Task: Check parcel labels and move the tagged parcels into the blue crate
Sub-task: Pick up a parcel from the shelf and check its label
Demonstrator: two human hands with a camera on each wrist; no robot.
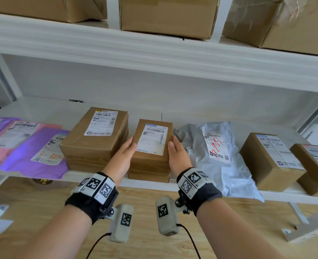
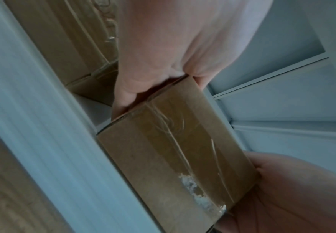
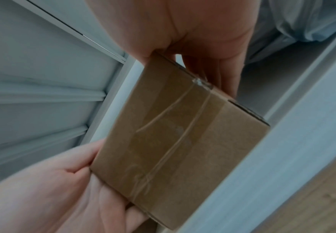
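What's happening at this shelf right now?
A person holds a small cardboard box between the left hand and right hand, label up, at the front of the white shelf. Other labelled parcels lie on both sides. No blue crate is in view.

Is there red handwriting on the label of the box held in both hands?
No, the held box has a label with only black print.
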